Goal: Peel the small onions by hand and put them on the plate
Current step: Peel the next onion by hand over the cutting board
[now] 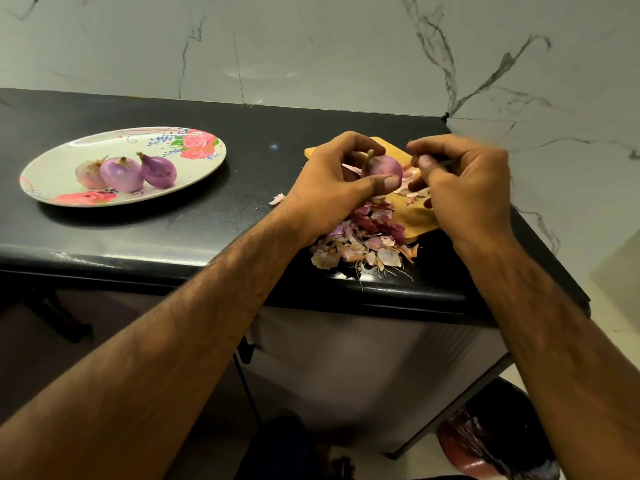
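The left hand [329, 181] is gripping an onion [384, 168] between thumb and curled fingers. The right hand [467, 192] is curling just beside it, thumb and forefinger pinching together; whether on skin, I cannot tell. The onion is likely light, firm, slick where bared, its skin papery: best nipped near the stem. Peels [360, 244] are lying below on the tabletop [242, 209]; three peeled onions [124, 173] are sitting on the plate [52, 168], well left.
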